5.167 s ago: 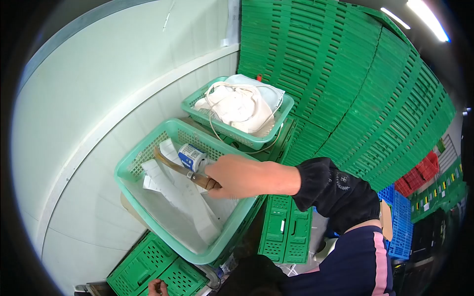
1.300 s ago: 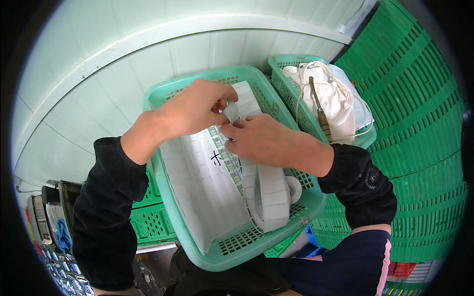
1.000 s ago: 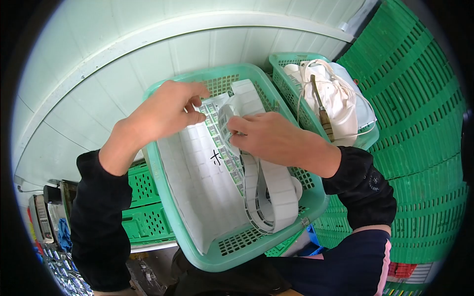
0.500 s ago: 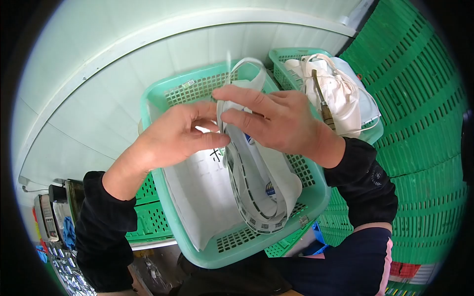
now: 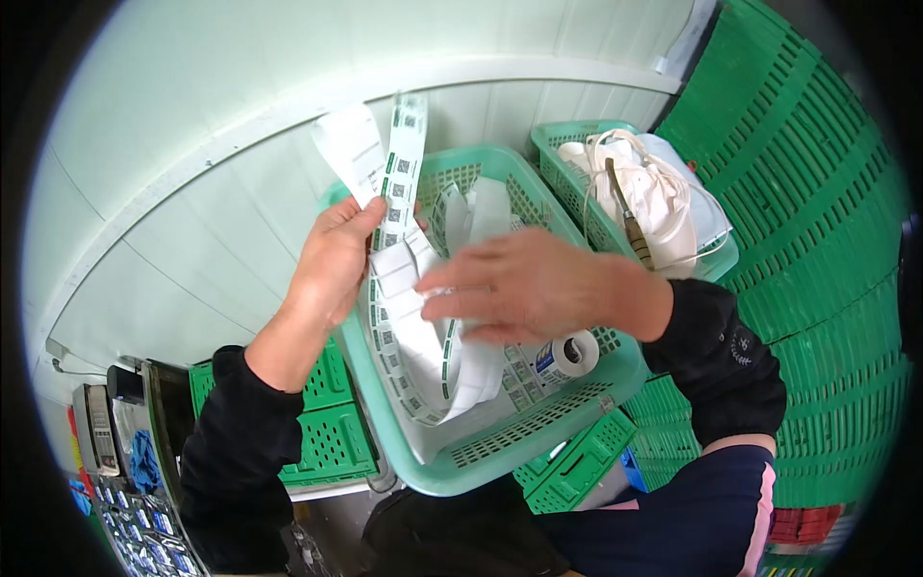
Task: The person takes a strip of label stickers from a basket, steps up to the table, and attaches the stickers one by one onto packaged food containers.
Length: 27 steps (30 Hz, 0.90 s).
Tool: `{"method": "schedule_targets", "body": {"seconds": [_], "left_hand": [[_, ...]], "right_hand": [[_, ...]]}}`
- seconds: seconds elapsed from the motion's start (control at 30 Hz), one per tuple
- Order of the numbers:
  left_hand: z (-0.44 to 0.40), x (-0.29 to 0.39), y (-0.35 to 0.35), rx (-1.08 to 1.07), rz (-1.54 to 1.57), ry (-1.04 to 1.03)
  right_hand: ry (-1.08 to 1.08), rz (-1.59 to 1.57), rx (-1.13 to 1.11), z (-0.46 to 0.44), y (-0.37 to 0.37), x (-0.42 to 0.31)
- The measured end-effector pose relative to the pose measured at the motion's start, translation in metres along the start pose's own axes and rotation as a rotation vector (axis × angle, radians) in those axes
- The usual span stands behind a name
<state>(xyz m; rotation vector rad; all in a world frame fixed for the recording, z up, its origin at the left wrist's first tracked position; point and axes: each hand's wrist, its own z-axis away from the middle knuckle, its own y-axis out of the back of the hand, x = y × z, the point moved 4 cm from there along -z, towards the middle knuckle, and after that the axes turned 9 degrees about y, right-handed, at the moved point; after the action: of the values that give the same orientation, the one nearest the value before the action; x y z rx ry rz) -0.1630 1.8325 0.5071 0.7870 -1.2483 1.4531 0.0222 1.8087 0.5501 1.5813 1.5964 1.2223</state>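
Pinched between thumb and fingers of my left hand (image 5: 336,252) is a long strip of white labels (image 5: 402,163) printed with green marks and square codes. The strip loops above the hand and hangs down into a light green basket (image 5: 437,476). My right hand (image 5: 524,284), blurred, is spread over the basket beside the strip, and nothing shows in its grip. Under and right of it, a white roll (image 5: 577,354) with a blue-marked label lies in the basket. More loose white strip (image 5: 490,207) lies near the basket's back.
A second green basket (image 5: 721,274) at the back right holds white cloth (image 5: 663,202), a cord and a wooden-handled curved tool (image 5: 633,231). Stacked green crates (image 5: 817,240) stand at the right, other green crates (image 5: 332,442) below left. A pale wall (image 5: 192,221) runs behind.
The label strip has been lifted up and left in my left hand. My right hand has come off it and spread. The roll in the basket now shows. Earlier, my right hand held the curved tool.
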Motion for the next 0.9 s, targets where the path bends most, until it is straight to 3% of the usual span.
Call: {"method": "schedule_targets", "body": {"seconds": [0.1,0.2,0.27,0.3,0.37,0.5,0.9], "left_hand": [[0.009,0.002,0.000,-0.013,0.028,-0.030],[0.017,0.001,0.000,-0.031,0.057,-0.026],[0.023,0.004,-0.003,-0.030,0.080,-0.034],[0.023,0.002,-0.002,-0.035,0.171,-0.023],[0.015,-0.008,-0.001,-0.057,0.280,-0.009],[0.013,-0.021,-0.007,0.072,0.313,0.010],[0.024,-0.027,-0.036,0.024,0.345,0.055]], "right_hand": [[-0.026,-0.129,-0.094,-0.009,-0.004,-0.017],[-0.030,-0.067,-0.011,-0.027,-0.001,-0.030],[-0.522,0.033,-0.252,-0.030,-0.005,-0.027],[-0.527,0.045,-0.252,-0.037,-0.002,-0.029],[-0.815,-0.019,-0.406,-0.040,-0.005,-0.023],[-0.817,0.086,-0.292,-0.043,-0.015,-0.014],[-1.072,-0.144,-0.152,-0.020,-0.014,0.006]]}}
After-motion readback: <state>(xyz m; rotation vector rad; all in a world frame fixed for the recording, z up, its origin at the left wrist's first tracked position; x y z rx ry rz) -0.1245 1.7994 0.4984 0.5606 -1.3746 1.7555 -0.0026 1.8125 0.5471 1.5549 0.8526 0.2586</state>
